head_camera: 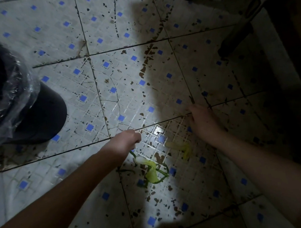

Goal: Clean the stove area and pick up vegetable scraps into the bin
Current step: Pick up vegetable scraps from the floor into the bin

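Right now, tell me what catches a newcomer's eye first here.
The left hand, near the middle, pinches a limp green-and-yellow vegetable scrap over stained, blue-dotted floor tiles. A second yellowish scrap lies on the tiles just right of it, near the open right hand. At the left edge stands a dark bin lined with clear plastic.

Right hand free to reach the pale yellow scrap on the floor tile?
Probably yes: the right hand looks empty, close beside the yellow scrap, with only bare tile between. The left hand is off to the side, pinching the green stem.
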### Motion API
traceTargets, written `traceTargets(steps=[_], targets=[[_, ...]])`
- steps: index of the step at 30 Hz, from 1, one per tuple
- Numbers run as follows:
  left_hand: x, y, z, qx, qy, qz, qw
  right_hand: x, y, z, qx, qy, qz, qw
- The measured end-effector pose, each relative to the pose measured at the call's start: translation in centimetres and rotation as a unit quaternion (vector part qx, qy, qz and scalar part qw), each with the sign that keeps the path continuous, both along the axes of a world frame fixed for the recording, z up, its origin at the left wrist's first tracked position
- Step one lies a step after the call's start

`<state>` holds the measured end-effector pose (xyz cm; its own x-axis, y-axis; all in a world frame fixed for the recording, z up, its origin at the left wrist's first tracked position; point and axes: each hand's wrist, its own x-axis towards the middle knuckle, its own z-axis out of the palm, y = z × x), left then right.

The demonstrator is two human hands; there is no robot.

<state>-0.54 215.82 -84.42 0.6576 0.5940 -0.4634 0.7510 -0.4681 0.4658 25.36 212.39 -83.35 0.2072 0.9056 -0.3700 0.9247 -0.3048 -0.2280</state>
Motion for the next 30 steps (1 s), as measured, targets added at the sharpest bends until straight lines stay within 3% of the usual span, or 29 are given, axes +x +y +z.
traceTargets(steps=[5, 12, 19, 30], targets=[[-1.3, -1.2, -0.6, 0.005, 0.008, -0.073, 0.997, -0.7, 0.4, 0.4, -0.002, 0.004, 0.026, 1.0], [-2.4, -1.9, -1.1, 0.097, 0.039, -0.135, 0.985, -1.4, 0.3, 0.6, 0.012, 0.009, 0.042, 0.999], [-2.3, -2.0, -0.9, 0.096, 0.048, -0.163, 0.981, -0.8, -0.5, 0.4, 0.026, 0.036, 0.046, 0.998], [-0.5, 0.8, 0.7, 0.093, -0.05, -0.02, 0.994, 2.1, -1.3, -0.3, 0.032, -0.004, -0.026, 0.999]])
